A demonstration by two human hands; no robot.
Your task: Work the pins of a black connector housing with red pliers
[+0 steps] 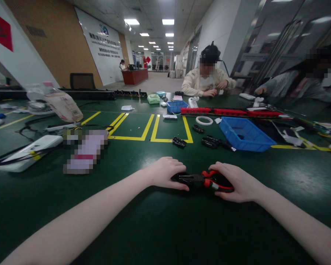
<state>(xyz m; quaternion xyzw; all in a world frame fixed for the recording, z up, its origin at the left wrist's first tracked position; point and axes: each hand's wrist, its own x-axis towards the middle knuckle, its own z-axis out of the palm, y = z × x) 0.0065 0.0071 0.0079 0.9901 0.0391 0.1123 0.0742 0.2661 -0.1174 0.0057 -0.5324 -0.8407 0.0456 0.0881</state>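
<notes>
Left fingers (179, 168) nearly closed on black part (176, 177), right fingers (220, 168) curled round red-handled pliers (193, 179); weak left pinch could cause slip.

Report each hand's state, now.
Left hand: closed, holding a small black part.
Right hand: closed around the handles of red-and-black pliers.
</notes>
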